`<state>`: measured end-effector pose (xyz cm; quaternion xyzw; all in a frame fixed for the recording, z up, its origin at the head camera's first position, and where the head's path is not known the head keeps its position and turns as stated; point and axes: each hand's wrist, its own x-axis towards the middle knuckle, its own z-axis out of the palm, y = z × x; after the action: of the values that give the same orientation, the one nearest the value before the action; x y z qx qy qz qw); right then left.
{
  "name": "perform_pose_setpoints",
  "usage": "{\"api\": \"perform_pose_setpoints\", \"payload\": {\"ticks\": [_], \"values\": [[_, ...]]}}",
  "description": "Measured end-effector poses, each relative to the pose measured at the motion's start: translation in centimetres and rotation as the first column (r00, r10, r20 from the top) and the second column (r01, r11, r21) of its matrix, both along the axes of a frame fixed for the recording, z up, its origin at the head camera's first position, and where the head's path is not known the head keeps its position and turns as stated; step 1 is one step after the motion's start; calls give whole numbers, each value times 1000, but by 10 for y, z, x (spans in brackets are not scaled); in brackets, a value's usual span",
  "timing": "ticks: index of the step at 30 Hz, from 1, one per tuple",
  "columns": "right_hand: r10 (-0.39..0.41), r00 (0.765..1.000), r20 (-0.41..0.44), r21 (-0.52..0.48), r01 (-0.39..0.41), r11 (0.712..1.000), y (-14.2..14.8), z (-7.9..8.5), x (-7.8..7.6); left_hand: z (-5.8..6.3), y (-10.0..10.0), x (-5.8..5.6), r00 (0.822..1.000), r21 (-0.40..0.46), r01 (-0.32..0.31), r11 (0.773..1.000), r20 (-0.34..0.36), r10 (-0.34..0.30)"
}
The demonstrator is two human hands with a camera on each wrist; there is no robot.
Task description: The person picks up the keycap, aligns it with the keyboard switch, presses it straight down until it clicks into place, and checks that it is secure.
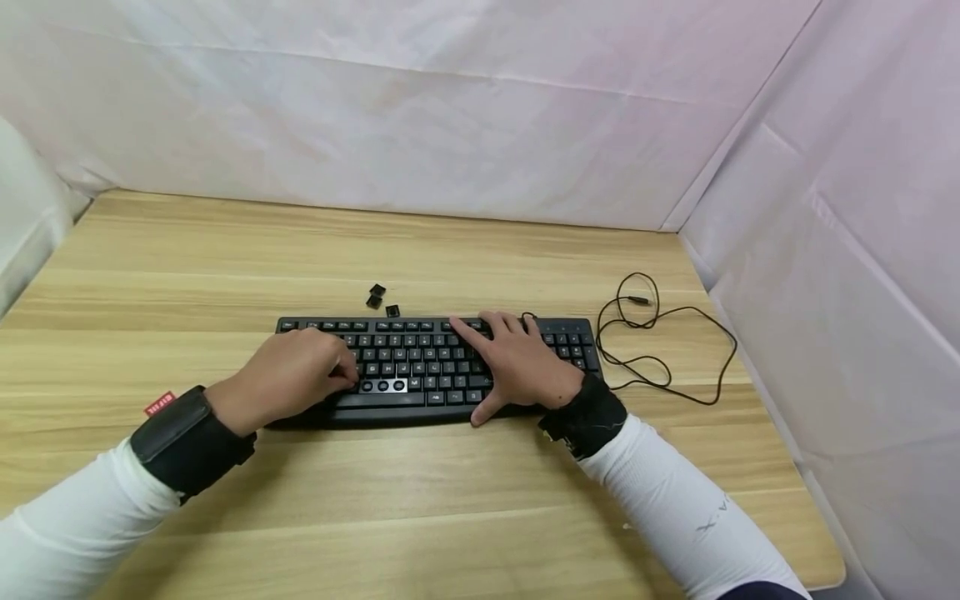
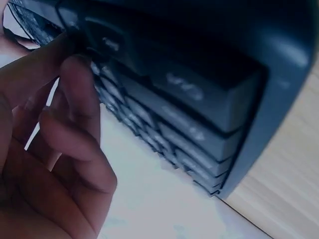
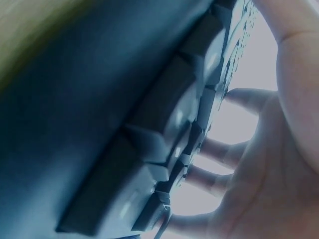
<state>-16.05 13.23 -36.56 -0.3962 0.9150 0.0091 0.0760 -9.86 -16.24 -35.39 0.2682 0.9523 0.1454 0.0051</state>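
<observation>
A black keyboard (image 1: 390,400) lies on the wooden table. In its bottom letter row, several bare key sockets (image 1: 383,386) show where caps are off. Just left of these, my left hand (image 1: 303,371) pinches a keycap with thumb and forefinger. The left wrist view shows those fingertips (image 2: 79,64) meeting at the keys, and the cap is mostly hidden. My right hand (image 1: 521,362) rests spread over the keyboard's right part, its thumb (image 1: 486,410) at the front edge and its other fingers reaching the back edge. Loose black keycaps (image 1: 392,311) lie behind the keyboard.
A thin black cable (image 1: 712,400) with a plug (image 1: 639,300) lies in loops right of the keyboard. White cloth walls (image 1: 375,125) stand behind and to the right of the table (image 1: 420,508).
</observation>
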Motion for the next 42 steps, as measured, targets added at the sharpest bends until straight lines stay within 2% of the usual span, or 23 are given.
{"api": "perform_pose_setpoints", "payload": {"ticks": [3, 6, 11, 14, 19, 23, 28, 36, 42], "values": [[-15, 1000, 4, 16, 15, 1000, -1, 2, 1, 5, 2, -5, 1000, -20, 23, 1000, 14, -23], [-25, 1000, 10, 20, 25, 999, -2, 3, 1, 10, 4, -17, 999, -22, 32, 999, 8, -32], [-17, 1000, 14, 22, 16, 1000, -2, 4, 2, 15, 3, -49, 998, -15, -53, 998, -16, 53], [-19, 1000, 10, 30, 19, 999, -1, 5, 1, 17, 2, -69, 994, -52, -109, 993, -20, 108], [-15, 1000, -3, 56, 15, 998, -1, 6, 1, 12, 6, -95, 985, -145, -165, 976, 19, 170], [-2, 1000, -27, 74, 4, 997, -2, 9, 4, 2, 11, -111, 980, -208, -186, 960, 23, 195], [7, 999, -52, 104, -2, 995, -4, 11, 6, -6, 14, -119, 982, -197, -182, 963, 9, 188], [16, 1000, -18, 77, -15, 997, -4, 13, 6, 2, 15, -115, 982, -145, -186, 972, 16, 190], [18, 1000, -13, 74, -17, 997, -2, 13, 3, 2, 13, -115, 982, -130, -189, 973, -1, 191]]}}
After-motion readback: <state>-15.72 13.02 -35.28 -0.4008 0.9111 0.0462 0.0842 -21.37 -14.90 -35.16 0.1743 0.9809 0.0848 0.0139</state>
